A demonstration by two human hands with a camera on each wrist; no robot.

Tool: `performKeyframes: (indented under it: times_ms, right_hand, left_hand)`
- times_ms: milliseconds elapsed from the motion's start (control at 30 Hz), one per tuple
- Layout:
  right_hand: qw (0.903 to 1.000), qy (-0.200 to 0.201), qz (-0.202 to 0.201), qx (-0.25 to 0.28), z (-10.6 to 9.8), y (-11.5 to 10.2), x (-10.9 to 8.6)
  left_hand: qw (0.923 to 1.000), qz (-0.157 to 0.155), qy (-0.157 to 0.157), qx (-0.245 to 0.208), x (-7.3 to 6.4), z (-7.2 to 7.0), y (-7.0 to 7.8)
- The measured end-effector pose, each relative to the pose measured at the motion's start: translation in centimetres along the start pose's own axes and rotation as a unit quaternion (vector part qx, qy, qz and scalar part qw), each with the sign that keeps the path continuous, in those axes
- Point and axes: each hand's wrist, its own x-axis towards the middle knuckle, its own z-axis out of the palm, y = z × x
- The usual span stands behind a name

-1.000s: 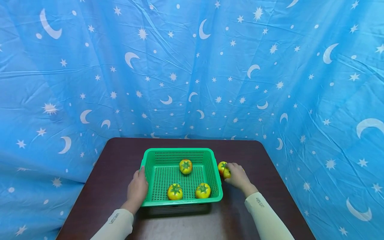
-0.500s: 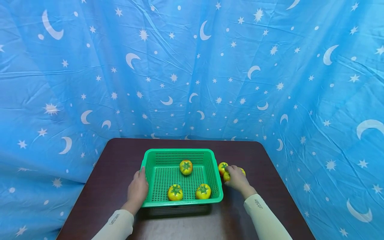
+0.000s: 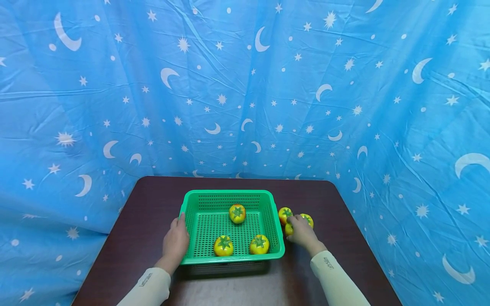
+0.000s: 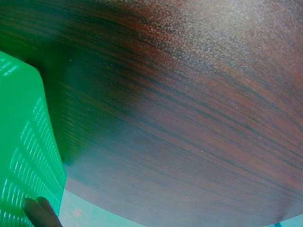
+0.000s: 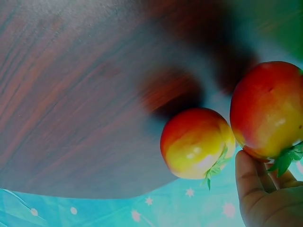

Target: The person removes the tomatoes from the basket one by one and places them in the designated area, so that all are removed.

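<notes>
**Near the Halfway Point, As We Are Judging It**

We are looking at work which, in our judgement, is standing about in its middle. Inside the green basket [image 3: 233, 260] three pieces are lying: the rear fruit [image 3: 237, 213], the front-left fruit [image 3: 223, 246] and the front-right fruit [image 3: 259, 245], all of them apart from one another. We are counting these three as the finished part.

Outside, near the right wall of the basket, three more are sitting close together: the far fruit [image 3: 284, 216], the outer fruit [image 3: 307, 219] and the near fruit [image 3: 289, 229]. We are counting these as the part that is left.

The left hand [image 3: 176, 242] is grasping the left side of the basket. The right hand [image 3: 303, 233] is curling its fingers round the near fruit (the hand itself is hiding much of this grip from the head view, so we are saying it with care). Whether this fruit is touching the dark table [image 3: 160, 199], we are not managing to tell.
</notes>
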Motion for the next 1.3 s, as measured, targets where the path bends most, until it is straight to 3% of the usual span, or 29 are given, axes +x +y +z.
performKeyframes:
  times_ms: [433,733,1300]
  right_hand:
    - [0.9999,-0.009,0.011,-0.005,1.0,0.0,-0.2]
    - [0.9995,-0.003,-0.011,-0.028,1.5,0.0,-0.5]
    - [0.9997,0.012,-0.014,-0.015,2.2,0.1,-0.8]
  left_hand:
    - [1.0,-0.004,-0.006,-0.004,0.0,-0.1,-0.1]
    - [0.9997,-0.013,-0.016,-0.013,0.0,-0.2,0.1]
    - [0.9997,-0.015,-0.012,-0.016,0.0,-0.1,0.0]
